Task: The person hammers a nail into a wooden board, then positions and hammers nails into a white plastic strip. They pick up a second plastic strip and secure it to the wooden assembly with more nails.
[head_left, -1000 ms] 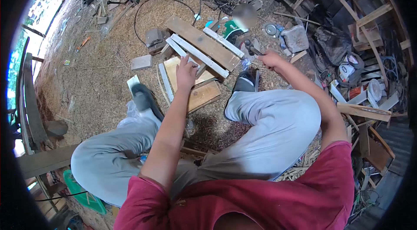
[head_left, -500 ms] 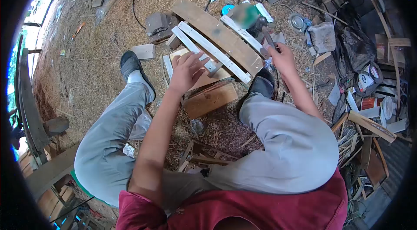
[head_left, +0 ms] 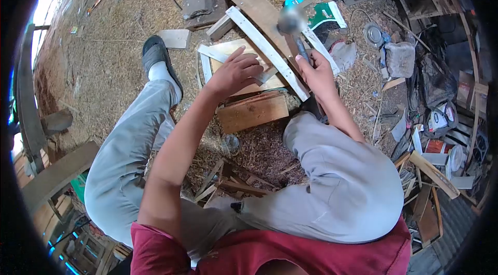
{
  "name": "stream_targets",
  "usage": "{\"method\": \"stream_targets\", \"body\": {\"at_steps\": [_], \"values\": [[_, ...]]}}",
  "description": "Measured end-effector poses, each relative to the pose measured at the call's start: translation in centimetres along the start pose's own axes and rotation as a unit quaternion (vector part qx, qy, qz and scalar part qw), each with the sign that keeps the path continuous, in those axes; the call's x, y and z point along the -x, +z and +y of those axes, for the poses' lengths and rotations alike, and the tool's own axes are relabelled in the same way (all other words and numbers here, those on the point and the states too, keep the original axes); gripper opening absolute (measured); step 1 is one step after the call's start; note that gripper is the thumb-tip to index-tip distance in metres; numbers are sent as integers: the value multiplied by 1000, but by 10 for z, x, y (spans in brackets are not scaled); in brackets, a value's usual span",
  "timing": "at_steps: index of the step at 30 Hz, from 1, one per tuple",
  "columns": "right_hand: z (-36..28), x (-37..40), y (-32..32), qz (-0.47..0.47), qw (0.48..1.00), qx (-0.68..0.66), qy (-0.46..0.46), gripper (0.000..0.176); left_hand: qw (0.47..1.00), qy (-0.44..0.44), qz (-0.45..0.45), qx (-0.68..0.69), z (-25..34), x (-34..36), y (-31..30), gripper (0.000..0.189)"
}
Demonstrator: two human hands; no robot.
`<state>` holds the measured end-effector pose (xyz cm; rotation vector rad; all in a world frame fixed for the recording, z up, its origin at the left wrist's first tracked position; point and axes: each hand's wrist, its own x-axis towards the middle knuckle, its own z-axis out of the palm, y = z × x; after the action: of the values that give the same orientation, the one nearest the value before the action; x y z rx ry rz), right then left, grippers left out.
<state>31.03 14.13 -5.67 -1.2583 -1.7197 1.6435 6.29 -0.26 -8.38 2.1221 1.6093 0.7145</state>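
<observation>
My right hand point(head_left: 317, 73) is wrapped round the handle of a hammer point(head_left: 301, 46), whose blurred head is raised beyond the fingers. My left hand point(head_left: 237, 72) lies with fingers stretched over a thin pale wooden strip point(head_left: 215, 54), hiding part of it. Under that strip is a flat light board point(head_left: 228, 46). A long whitewashed wooden slat point(head_left: 267, 52) runs diagonally between my two hands. Beside it lies a wide brown plank point(head_left: 254, 0), partly behind the hammer. A thick wooden block point(head_left: 253, 113) sits just below my left hand.
Dark blocks point(head_left: 198, 6) lie beyond the boards. A green and white packet point(head_left: 327, 14) and a blue roll point(head_left: 293, 1) are near the hammer. Scrap wood point(head_left: 434, 174) and a black plastic bag point(head_left: 426, 65) crowd the right. Sawdust point(head_left: 114, 52) covers the ground.
My right hand has swung the hammer inward, to the left. My left hand has moved right and slightly down; the pale strip under it now lies at a flatter angle. The view has shifted.
</observation>
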Motion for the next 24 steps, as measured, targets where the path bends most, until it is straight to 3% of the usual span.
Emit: {"method": "stream_targets", "body": {"at_steps": [4, 13, 20, 24], "values": [[1, 5, 0, 5, 1000, -23, 7, 16, 999, 17, -39, 29, -10, -4, -3, 37], [15, 10, -2, 26, 1000, -12, 3, 21, 974, 172, -57, -138, 1, -12, -18, 43], [14, 11, -8, 16, 999, 9, 50, 27, 982, 133, -71, -110, -5, -17, -15, 45], [13, 12, -6, 26, 999, 17, 31, 28, 984, 133, -75, -88, -3, -18, -13, 46]]}}
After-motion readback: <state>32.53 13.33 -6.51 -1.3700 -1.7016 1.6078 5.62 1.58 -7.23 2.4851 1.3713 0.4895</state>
